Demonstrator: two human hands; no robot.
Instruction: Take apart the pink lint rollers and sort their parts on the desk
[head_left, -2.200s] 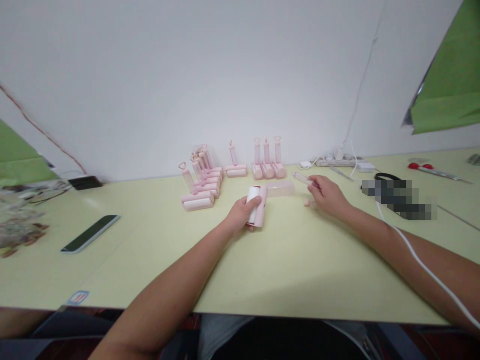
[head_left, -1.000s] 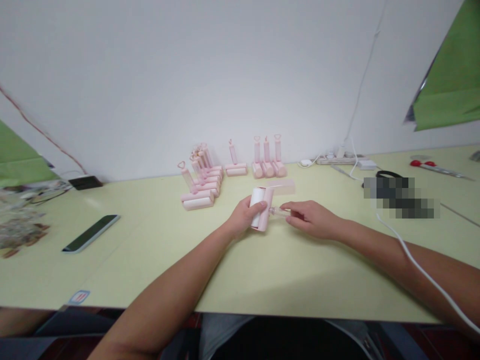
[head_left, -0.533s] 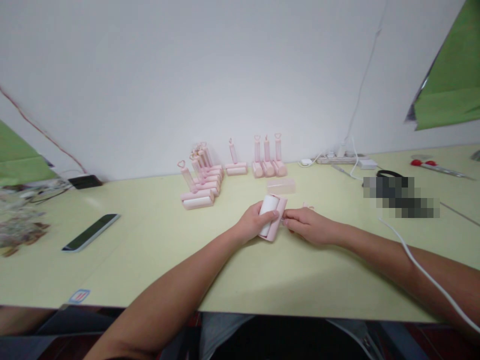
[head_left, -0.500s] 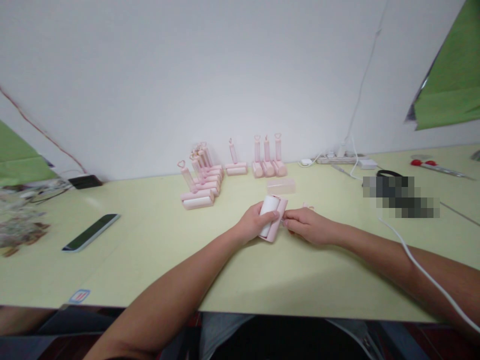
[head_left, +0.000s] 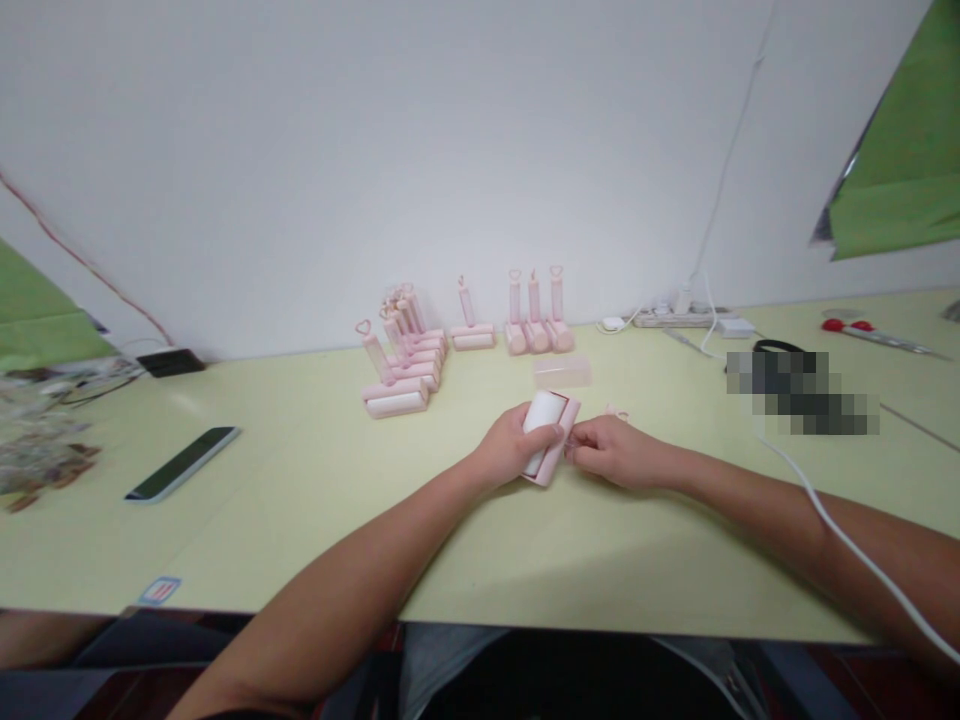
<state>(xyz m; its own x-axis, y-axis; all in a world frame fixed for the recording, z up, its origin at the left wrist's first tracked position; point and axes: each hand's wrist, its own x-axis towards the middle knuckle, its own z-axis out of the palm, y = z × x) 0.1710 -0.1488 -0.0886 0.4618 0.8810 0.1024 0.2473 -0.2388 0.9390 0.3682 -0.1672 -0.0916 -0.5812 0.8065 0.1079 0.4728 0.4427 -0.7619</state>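
My left hand is wrapped around the head of a pink lint roller, its thumb across the white paper roll. My right hand is closed at the side of that head, fingers pinched on the handle, which they mostly hide. Just behind the right hand a small pink heart-shaped loop shows; I cannot tell whether it belongs to the held roller. Beyond the hands, a translucent pink cover lies on the table.
Several pink lint rollers stand handle-up along the wall, with three more to their right. A phone lies at left. At right are a power strip, red-handled scissors, a blurred dark object and a white cable.
The roller head has tilted slightly and shifted a little to the right in my left hand. My right fingers have shifted slightly beside it.
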